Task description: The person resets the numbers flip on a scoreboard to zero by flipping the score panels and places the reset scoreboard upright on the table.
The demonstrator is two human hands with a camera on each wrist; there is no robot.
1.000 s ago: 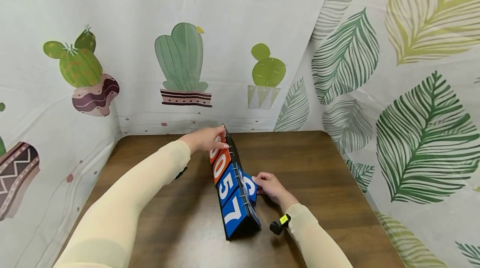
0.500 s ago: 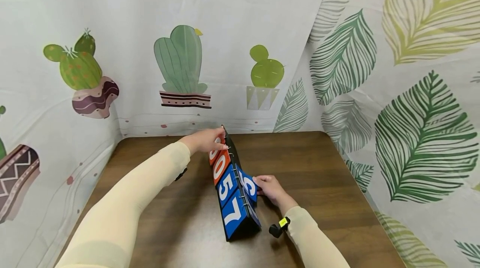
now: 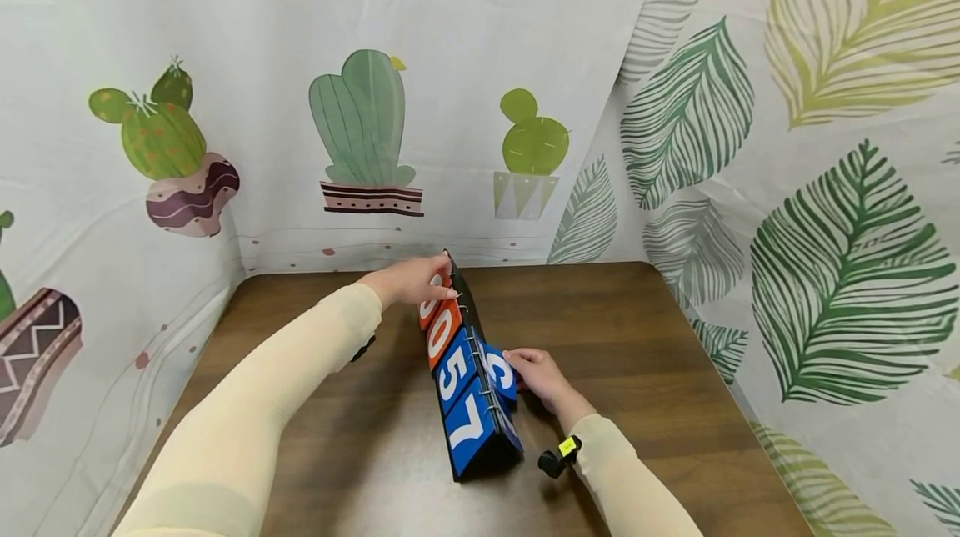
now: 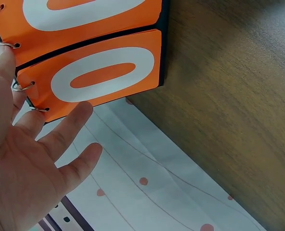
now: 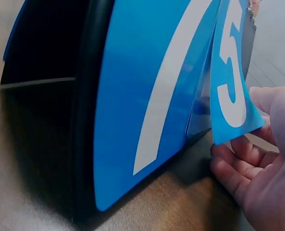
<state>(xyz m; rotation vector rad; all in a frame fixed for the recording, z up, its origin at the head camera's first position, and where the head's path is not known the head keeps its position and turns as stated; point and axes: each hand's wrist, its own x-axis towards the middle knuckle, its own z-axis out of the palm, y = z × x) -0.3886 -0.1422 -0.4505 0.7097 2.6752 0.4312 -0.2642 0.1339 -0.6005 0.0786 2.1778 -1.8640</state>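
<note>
A tabletop flip scoreboard (image 3: 457,404) stands like a tent on the table, white digits on orange and blue cards hung from metal rings. My left hand (image 3: 408,280) grips its far top corner, by the orange zero cards (image 4: 60,89); in the left wrist view two fingers are spread out beside the cards. On the board's right face, my right hand (image 3: 543,378) pinches the lower corner of a blue number card (image 3: 499,372), lifted away from the board. The right wrist view shows a 5 on this card (image 5: 233,126), beside a flat-hanging blue 7 card (image 5: 123,120).
The scoreboard stands on a brown wood-look table (image 3: 637,328) with rounded far corners. Behind the table hangs a white cloth (image 3: 450,3) printed with cacti, and a leaf-printed cloth (image 3: 697,237) hangs at the right. A small black device (image 3: 555,460) sits at my right wrist.
The pinched blue card has tilted slightly in my right fingers, so less of its digit shows from above. My left hand and the scoreboard have stayed in place.
</note>
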